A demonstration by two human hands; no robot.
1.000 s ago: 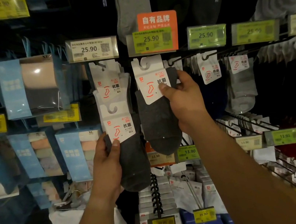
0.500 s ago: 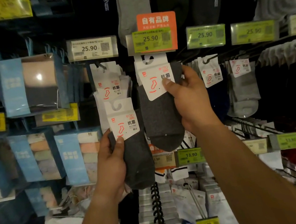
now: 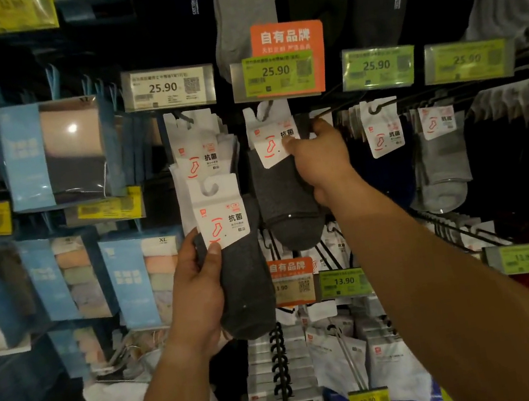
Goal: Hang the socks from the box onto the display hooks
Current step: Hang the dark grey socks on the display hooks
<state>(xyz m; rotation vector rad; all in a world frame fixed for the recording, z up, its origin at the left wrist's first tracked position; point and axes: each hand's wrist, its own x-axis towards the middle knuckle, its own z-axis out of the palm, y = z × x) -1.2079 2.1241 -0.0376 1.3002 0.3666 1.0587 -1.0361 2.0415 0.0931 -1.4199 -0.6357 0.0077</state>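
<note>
Both forearms reach up and forward from the lower edge of the view toward a wall of display hooks. The right hand (image 3: 317, 160) is raised higher, thumb pressed on the white card header of a dark grey sock pair (image 3: 286, 207), fingers curled behind it so that the pair is pinched at its upper right. The hanger cut-out of this card sits at a display hook (image 3: 267, 109) just below the green 25.90 price tag (image 3: 273, 76); whether the hook passes fully through the cut-out cannot be told. The pair's long axis is near vertical, card uppermost, toe end pointing down. The left hand (image 3: 197, 290) is lower and to the left, thumb on the lower corner of a second card, fingers wrapped behind a second dark grey sock pair (image 3: 242, 280). This pair also stands near vertical, slightly tilted, with its hanger cut-out free of any hook, overlapping hung white sock packs (image 3: 200, 151) behind it.
</note>
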